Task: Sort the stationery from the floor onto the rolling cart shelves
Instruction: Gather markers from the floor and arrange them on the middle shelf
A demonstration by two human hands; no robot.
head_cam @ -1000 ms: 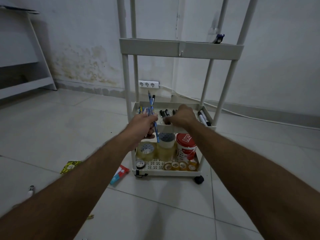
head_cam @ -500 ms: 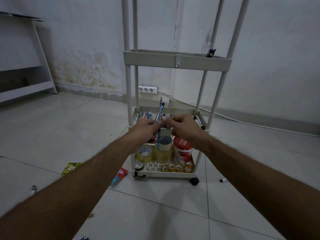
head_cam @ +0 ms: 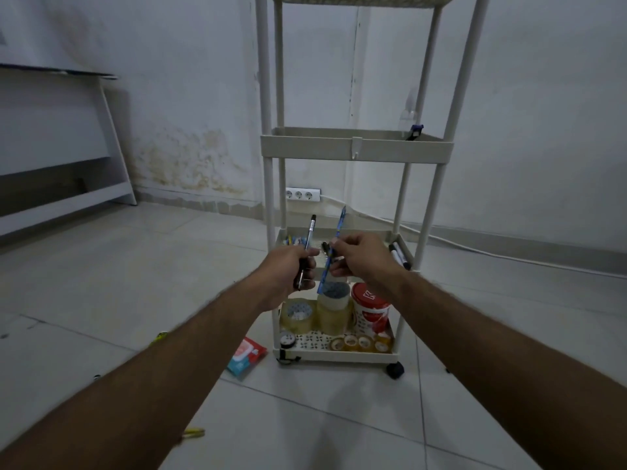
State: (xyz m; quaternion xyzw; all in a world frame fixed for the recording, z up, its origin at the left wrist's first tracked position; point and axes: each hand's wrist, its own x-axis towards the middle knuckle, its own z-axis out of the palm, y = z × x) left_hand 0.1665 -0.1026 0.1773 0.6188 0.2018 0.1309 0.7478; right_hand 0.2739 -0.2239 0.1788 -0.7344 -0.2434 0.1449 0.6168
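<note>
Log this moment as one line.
left hand: grips black pen | right hand: pinches blue pen | cart: ahead

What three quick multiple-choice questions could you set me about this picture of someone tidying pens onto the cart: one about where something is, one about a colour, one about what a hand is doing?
1. Where does the red tub stand?
A. on the cart's bottom shelf
B. on the floor
C. on the top shelf

2. What colour is the pen in the right hand?
A. green
B. blue
C. red

3. What is the left hand doing?
A. lying flat on the floor
B. gripping a dark pen
C. hanging empty

Answers:
1. A, the tub sits beside the tape rolls on the lowest shelf of the cart.
2. B, its barrel is blue.
3. B, its fingers curl round the dark pen.
</note>
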